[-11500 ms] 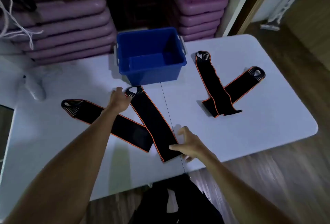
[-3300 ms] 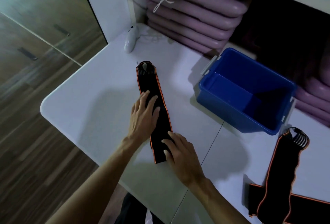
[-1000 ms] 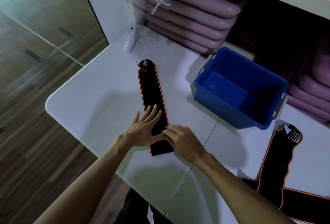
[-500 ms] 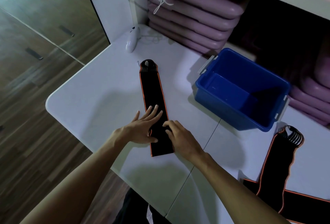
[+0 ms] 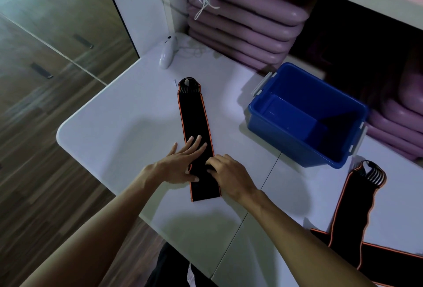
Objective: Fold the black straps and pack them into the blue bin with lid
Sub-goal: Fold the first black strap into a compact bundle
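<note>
Pressing flat with the left hand (image 5: 183, 163) on the black strap (image 5: 194, 122), fingers straight and spread over the cloth, gripping nothing. Resting the right hand (image 5: 229, 172) on the right edge of the same strap, just beside the left one, with fingers bent down onto the orange border; not possible to tell whether pinching the edge or only pushing on it. Lying lengthwise on the white table (image 5: 119, 122), this strap, with the looped end far from the body and the square end near the table edge. Standing open to the right the blue bin (image 5: 297, 140), holding no strap, with no lid to be seen. Waiting at the far right two more straps (image 5: 357, 199), crossing one another. Seeming to prepare the first fold, so most of the task remaining. Risking a crooked fold if lifting the near end while both hands sit so close together in the middle, since the long far part could be swinging sideways. Risking also a springing open of the stiff-looking cloth once released, and a sliding of the near end over the table edge when pulling toward the body.
</note>
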Motion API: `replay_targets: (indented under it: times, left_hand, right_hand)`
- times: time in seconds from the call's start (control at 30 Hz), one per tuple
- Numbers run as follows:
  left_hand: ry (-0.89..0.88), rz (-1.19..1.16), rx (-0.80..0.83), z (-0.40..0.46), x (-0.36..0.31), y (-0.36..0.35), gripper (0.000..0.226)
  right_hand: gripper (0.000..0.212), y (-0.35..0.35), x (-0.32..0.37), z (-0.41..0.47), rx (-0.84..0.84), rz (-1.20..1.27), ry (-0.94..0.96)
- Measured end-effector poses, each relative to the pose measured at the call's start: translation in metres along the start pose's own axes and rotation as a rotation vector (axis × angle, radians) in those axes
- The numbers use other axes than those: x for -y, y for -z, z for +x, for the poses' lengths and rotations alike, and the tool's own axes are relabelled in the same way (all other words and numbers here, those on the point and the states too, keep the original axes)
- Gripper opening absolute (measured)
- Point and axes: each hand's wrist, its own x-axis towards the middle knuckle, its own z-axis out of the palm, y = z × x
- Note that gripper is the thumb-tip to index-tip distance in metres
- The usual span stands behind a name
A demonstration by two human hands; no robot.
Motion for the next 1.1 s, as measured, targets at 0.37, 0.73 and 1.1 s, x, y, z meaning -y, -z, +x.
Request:
replay_targets:
  times: [0.37,0.73,1.1]
  left_hand:
    - [0.040,0.046,0.029,-0.004,-0.009,0.006,0.134]
    - [-0.046,0.114,-0.471,-0.048,-0.032,-0.045,0.090]
    - [-0.011,0.133,-0.565,-0.060,-0.039,-0.080,0.066]
  right_hand:
    - [0.020,-0.008,0.001,-0.015,0.030,-0.157,0.025]
    - [0.060,-0.013,-0.002,-0.033,0.115,-0.237,0.086]
    - [0.069,-0.013,-0.011,-0.041,0.117,-0.260,0.204]
